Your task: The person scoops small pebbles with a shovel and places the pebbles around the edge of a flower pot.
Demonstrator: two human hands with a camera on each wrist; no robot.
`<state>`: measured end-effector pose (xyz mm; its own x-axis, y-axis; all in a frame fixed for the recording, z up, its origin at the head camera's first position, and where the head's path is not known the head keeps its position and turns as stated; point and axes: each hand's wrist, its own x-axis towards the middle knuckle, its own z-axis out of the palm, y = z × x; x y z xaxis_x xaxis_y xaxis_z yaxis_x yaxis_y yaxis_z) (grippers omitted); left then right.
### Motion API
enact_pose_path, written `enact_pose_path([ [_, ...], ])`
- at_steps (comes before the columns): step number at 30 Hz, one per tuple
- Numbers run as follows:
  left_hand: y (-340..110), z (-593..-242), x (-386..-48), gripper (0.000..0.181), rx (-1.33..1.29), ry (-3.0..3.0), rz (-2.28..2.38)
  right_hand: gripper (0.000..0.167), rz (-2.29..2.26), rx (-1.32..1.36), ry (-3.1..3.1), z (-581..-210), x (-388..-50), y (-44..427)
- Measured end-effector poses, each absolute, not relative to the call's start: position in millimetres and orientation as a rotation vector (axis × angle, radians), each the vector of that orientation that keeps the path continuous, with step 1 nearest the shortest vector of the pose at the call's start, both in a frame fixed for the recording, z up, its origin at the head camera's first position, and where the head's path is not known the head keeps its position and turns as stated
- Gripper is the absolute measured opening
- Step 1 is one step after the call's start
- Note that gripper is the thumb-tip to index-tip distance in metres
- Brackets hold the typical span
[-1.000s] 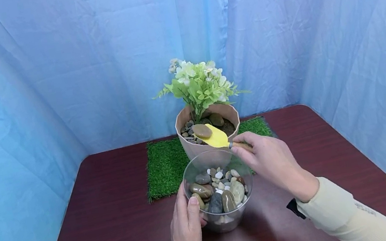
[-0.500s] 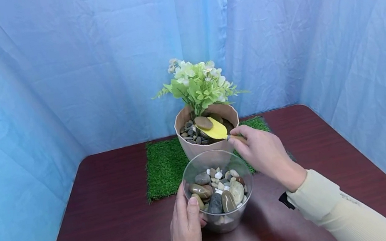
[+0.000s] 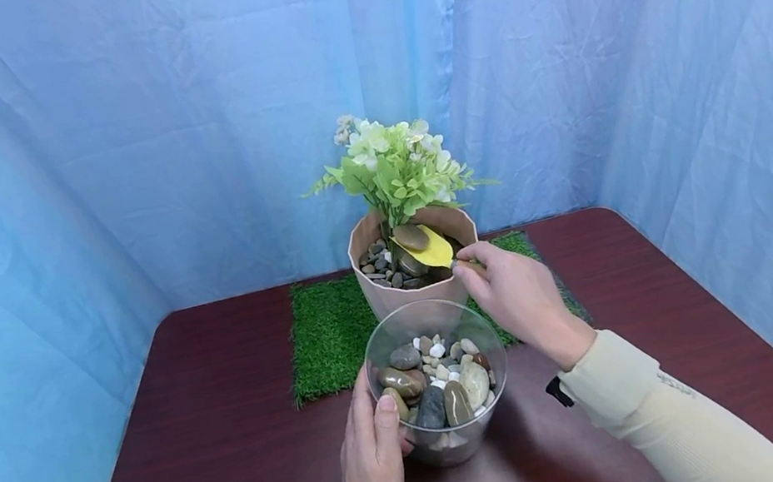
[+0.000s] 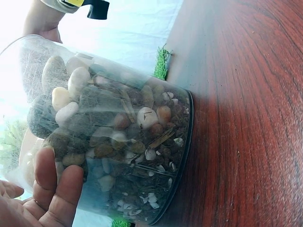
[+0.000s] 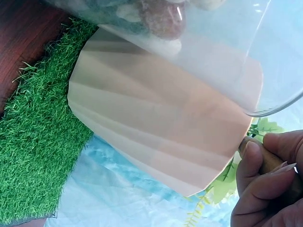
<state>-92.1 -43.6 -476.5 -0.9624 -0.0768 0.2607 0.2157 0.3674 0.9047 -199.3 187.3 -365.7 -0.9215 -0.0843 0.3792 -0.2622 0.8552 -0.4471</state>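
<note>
In the head view my left hand [image 3: 373, 454] grips the left side of a clear bucket [image 3: 450, 452] filled with stones of several sizes. My right hand [image 3: 521, 300] holds a small trowel by its wooden handle [image 5: 266, 158]. The trowel's yellow blade [image 3: 438, 249] is inside the mouth of the pinkish pot [image 3: 407, 298], with a flat brown stone [image 3: 411, 237] on its tip, beside the plant stems. Seen from the left wrist, the left fingers [image 4: 68, 191] press against the bucket's clear wall.
White flowers with green leaves [image 3: 398, 167] rise from the pot, which also holds small pebbles [image 3: 377, 263] at its left. Under the pot lies a green turf mat [image 3: 329, 338] on the dark red table [image 3: 220, 436]. Blue curtains [image 3: 247, 128] stand behind and at both sides.
My right hand has moved left and slightly forward, taking the trowel and its stone lower and deeper into the pot's mouth. The left hand and bucket have stayed in place.
</note>
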Motion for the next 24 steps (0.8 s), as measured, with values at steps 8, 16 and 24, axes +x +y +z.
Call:
enact_pose_path([
  [8, -44.4, -474.4, -91.3, 0.053, -0.127, -2.375, -1.638, 0.032, 0.67, 0.237, -2.676, -363.0, -205.0, 186.8],
  [16, -45.8, -474.3, -91.2, 0.054, -0.126, -2.374, -1.655, 0.034, 0.633, 0.215, -2.7, -359.8, -207.0, 186.5],
  [24, -45.4, -474.4, -91.7, 0.053, -0.137, -2.378, -1.637, 0.034, 0.59, 0.196, -2.724, -356.7, -204.9, 187.8],
])
